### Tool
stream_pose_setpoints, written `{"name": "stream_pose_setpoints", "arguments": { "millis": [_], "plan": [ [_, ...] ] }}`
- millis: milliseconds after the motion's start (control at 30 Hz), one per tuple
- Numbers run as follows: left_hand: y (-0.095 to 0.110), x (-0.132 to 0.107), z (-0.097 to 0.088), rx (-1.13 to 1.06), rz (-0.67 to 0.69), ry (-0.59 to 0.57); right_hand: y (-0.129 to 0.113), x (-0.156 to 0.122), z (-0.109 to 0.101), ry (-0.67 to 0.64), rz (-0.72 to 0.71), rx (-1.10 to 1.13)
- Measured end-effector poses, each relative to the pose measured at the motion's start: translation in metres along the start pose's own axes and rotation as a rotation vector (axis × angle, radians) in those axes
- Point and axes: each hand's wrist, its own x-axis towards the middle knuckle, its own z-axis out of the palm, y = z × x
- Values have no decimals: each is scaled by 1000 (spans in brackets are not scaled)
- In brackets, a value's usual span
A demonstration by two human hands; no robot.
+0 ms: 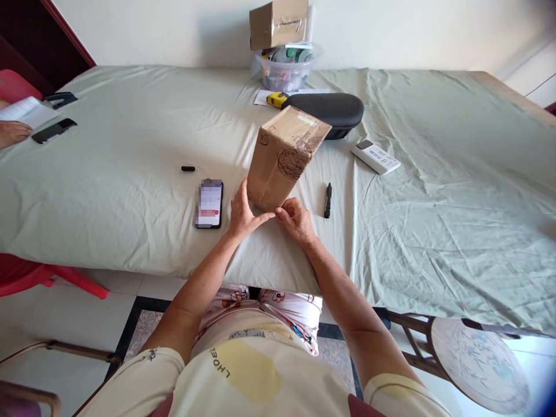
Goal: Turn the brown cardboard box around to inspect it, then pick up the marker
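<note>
A brown cardboard box (284,156), wrapped in clear tape, stands upright on the green-covered table (130,174). My left hand (243,214) rests against the box's lower left edge, thumb up along its side and fingers stretched toward the base. My right hand (297,219) touches the box's lower front corner with its fingers curled; nothing shows in them. The fingertips of both hands meet at the bottom of the box. A phone (209,203) with a lit screen lies just left of my left hand. A black pen (328,200) lies just right of my right hand.
Behind the box lie a black oval case (330,110), a white remote-like device (376,157), a yellow tape measure (277,99) and a clear tub (284,72) with another cardboard box (278,23) on top. A small black cap (188,168) lies left. Another person's hand (12,133), a phone (54,130) and a notebook are at far left.
</note>
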Motion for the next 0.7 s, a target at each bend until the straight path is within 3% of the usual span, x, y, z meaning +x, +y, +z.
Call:
{"name": "stream_pose_setpoints", "arguments": {
  "millis": [100, 400, 533, 700],
  "plan": [
    [5, -1, 2, 83, 69, 23, -1, 1, -1, -45, 16, 65],
    [19, 1, 1, 271, 148, 49, 2, 5, -2, -51, -93, -103],
    [22, 1, 1, 259, 151, 53, 1, 6, 0, -20, -130, -119],
    [19, 3, 0, 151, 160, 51, 1, 6, -7, 71, -46, -101]
  ]
}}
